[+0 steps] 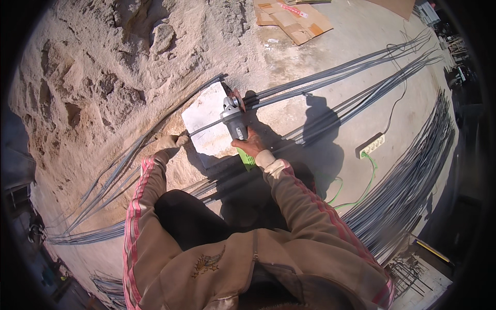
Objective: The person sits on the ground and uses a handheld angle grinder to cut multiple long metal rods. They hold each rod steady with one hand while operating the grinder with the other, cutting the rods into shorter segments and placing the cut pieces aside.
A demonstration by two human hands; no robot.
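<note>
My right hand (249, 142) grips an angle grinder (233, 124) with a grey head and a green body. Its disc (236, 99) is upright at the steel rod (205, 127); whether they touch is hard to tell. My left hand (171, 143) is closed around that rod at its left, near the sandy mound. A white board (204, 106) lies beneath the rod and the grinder, partly hidden by both and by shadow.
A rough sand mound (93, 77) fills the upper left. Long steel rods (320, 77) cross the concrete floor, with a dense bundle (403, 181) at right. A power strip (373, 144) with a green cord lies right of me. Cardboard (294, 20) lies at the top.
</note>
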